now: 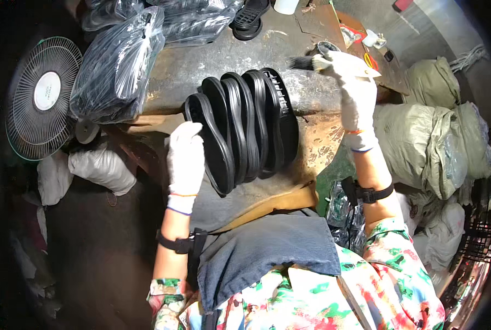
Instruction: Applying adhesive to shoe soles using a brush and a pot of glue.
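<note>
Several black shoe soles (244,124) lean against one another in a row across a cloth-covered lap and the near edge of the bench. My left hand (186,157), in a white glove, is closed at the near-left edge of the leftmost sole, with its fingertips partly hidden. Up at the right, my right hand (351,77), also gloved in white, is closed round a brush (302,62) whose dark bristles point left. That brush is above the bench, beside a small dark cup (326,47), apart from the soles.
Clear plastic bags of black soles (119,69) lie at the back left, next to a round fan (47,91). Two loose soles (250,19) and a white cup (285,5) stand at the back. Orange-handled scissors (370,61) are beyond my right hand; pale green sacks (421,143) sit right.
</note>
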